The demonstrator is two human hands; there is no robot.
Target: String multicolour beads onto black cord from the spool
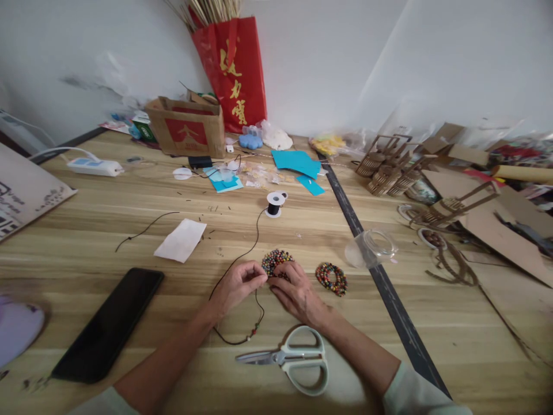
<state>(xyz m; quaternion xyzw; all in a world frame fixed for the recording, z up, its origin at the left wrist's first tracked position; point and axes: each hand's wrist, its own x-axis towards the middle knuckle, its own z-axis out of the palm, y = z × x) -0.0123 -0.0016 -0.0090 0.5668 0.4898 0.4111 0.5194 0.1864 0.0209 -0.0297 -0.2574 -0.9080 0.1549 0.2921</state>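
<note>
My left hand (242, 282) is closed in a pinch on a thin black cord (258, 230). That cord runs from a white spool wound with black cord (274, 204), loops under my left wrist and carries a few small beads (253, 331). Right beside it, my right hand (296, 291) lies with bent fingers over the near edge of a pile of multicoloured beads (274, 259). Its fingertips almost meet those of the left; what they pinch is too small to make out. A coiled bead string (331, 279) rests to the right. Scissors (285, 358) lie in front of my hands.
On the left lie a black phone (110, 325), a white paper piece (180, 240) and a short knotted cord (147, 230). A clear plastic container (371, 249) stands right. Behind are blue paper (298, 162), a cardboard box (185, 127) and small woven baskets (384, 173).
</note>
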